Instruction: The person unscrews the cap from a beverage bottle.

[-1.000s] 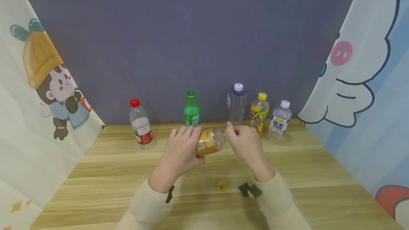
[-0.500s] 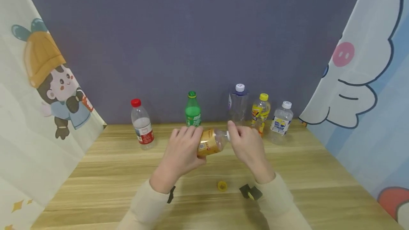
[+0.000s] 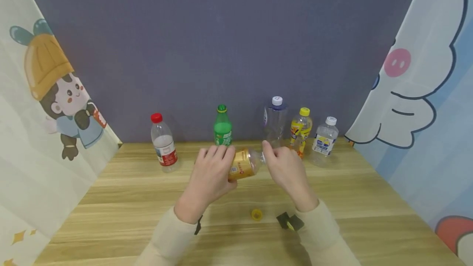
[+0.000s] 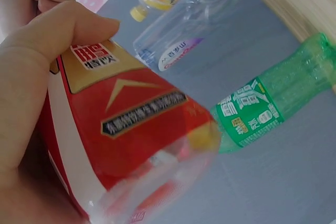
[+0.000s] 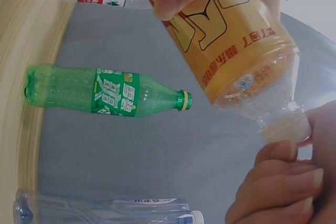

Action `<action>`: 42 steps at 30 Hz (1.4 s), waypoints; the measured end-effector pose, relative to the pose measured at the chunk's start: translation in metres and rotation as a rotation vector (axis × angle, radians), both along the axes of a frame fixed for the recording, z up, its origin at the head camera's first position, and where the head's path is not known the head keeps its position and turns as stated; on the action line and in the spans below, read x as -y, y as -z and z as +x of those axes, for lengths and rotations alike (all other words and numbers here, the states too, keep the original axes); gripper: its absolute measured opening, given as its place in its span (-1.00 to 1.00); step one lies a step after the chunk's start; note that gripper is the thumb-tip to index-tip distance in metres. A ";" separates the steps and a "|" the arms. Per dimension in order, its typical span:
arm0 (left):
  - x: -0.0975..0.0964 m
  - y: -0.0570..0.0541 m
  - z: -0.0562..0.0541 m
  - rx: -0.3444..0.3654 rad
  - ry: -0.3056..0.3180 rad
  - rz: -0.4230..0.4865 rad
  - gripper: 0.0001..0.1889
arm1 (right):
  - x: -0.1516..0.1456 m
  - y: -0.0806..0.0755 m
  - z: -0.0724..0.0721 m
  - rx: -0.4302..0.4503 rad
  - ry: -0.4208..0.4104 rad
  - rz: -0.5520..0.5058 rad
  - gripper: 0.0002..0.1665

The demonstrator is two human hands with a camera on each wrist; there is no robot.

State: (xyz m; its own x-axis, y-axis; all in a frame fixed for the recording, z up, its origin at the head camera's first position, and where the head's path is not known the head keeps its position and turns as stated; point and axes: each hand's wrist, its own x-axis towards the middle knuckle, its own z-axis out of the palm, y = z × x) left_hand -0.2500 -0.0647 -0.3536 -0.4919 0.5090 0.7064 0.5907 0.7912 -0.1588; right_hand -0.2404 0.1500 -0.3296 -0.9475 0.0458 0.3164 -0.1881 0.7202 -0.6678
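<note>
Tilted on its side above the table, a clear plastic bottle [image 3: 244, 165] with a gold and red label points its neck to the right. My left hand [image 3: 208, 177] grips it round the body. At the neck, my right hand [image 3: 288, 171] pinches the whitish cap [image 5: 286, 127], which is on the bottle; the right thumb lies along the near side in the head view. In the left wrist view, the bottle's red lower part [image 4: 142, 124] and clear base face the camera. No liquid level can be made out inside.
Along the back stand a red-capped bottle [image 3: 164, 147], a green bottle [image 3: 223, 128], a tall clear bottle [image 3: 274, 124], a yellow-capped bottle [image 3: 300, 130] and a white-capped bottle [image 3: 324, 143]. A yellow ring-like cap [image 3: 256, 214] and black patches [image 3: 290, 221] lie on the wooden table [image 3: 129, 200].
Both hands keep their hold on the bottle. The right thumb shifts slightly at the neck, and the whitish cap shows a little more than one second ago. The standing bottles stay put.
</note>
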 end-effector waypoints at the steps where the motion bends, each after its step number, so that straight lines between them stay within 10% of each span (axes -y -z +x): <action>1: 0.000 0.000 0.000 0.009 0.002 0.003 -0.16 | 0.000 0.000 0.000 -0.005 0.000 -0.006 -0.25; 32: 0.003 -0.004 0.003 0.188 0.025 0.017 -0.15 | -0.003 0.006 -0.007 -0.245 -0.130 -0.052 -0.35; 42: 0.002 0.001 0.000 0.098 0.002 0.019 -0.15 | -0.002 0.002 -0.002 -0.015 -0.072 0.011 -0.21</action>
State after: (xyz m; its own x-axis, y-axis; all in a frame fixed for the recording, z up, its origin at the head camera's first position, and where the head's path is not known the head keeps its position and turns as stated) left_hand -0.2497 -0.0668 -0.3546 -0.5584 0.4967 0.6644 0.6042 0.7923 -0.0846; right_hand -0.2429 0.1518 -0.3313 -0.9434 -0.0260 0.3306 -0.2497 0.7117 -0.6566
